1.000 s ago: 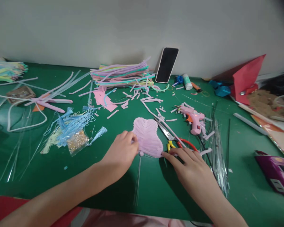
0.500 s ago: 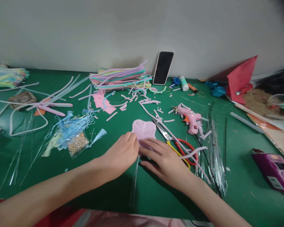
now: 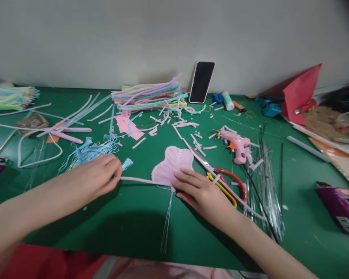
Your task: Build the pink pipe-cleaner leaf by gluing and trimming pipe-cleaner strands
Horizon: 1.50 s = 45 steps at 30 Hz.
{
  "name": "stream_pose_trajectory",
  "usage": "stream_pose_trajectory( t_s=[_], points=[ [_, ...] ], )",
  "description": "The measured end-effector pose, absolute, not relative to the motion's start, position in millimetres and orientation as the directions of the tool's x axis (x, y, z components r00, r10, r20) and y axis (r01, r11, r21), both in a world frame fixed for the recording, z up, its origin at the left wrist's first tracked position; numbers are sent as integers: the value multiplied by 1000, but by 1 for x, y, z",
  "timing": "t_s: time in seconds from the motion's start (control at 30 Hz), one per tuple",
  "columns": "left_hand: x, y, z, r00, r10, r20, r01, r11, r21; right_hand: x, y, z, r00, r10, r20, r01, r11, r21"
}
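A lilac, petal-shaped piece made of pipe cleaners lies flat on the green table. My right hand rests on its lower right part, fingers stretched out and slightly spread, pressing it down. Thin wires run from the base of the piece toward me. My left hand is off to the left, closed in a pinch on the end of a lilac pipe cleaner. That strand stretches nearly straight to the base of the piece. Right beside my right hand lie scissors with red and yellow handles, a lilac strand across them.
A pink glue gun and a bunch of wires lie to the right. Blue tassels are partly behind my left hand. Toward the wall are cut pieces, a pipe-cleaner bundle and a leaning phone. A purple device sits far right.
My left hand has moved left from the piece, drawing the pipe cleaner out straight. More of the petal shape now shows. My right hand stays on it.
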<state>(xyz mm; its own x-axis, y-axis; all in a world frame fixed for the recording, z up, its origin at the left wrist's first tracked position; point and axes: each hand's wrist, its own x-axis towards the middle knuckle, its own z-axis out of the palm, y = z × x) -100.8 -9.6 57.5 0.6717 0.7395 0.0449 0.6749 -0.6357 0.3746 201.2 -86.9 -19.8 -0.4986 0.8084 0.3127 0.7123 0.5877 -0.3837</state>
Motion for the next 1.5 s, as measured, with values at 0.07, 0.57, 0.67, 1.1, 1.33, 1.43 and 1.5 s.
stream_pose_trajectory(
  t_s=[0.07, 0.57, 0.67, 1.1, 1.33, 1.43, 1.5],
  points=[
    [-105, -11, 62, 624, 766, -156, 727, -497, 473, 206, -89, -12, -492, 815, 306, 747, 576, -331],
    [-44, -36, 25, 323, 944, -73, 357, -51, 933, 216, -125, -7, 259, 957, -134, 480, -248, -841],
    [-25, -35, 34, 403, 908, 116, 368, -276, 888, 200, -108, 0, 210, 977, -28, 480, -128, -868],
    [9, -33, 33, 516, 850, -104, 282, -54, 958, 176, -103, 15, 61, 922, 383, 604, 271, -749],
    [13, -32, 38, 513, 858, 36, 244, -186, 952, 180, -102, 20, 41, 978, 203, 366, 174, -914],
    [15, -32, 39, 497, 863, 91, 242, -239, 941, 180, -96, 18, 122, 985, 125, 280, 87, -956],
    [13, -30, 39, 503, 857, 115, 229, -260, 938, 183, -92, 15, 168, 981, 100, 206, 64, -976]
  ],
)
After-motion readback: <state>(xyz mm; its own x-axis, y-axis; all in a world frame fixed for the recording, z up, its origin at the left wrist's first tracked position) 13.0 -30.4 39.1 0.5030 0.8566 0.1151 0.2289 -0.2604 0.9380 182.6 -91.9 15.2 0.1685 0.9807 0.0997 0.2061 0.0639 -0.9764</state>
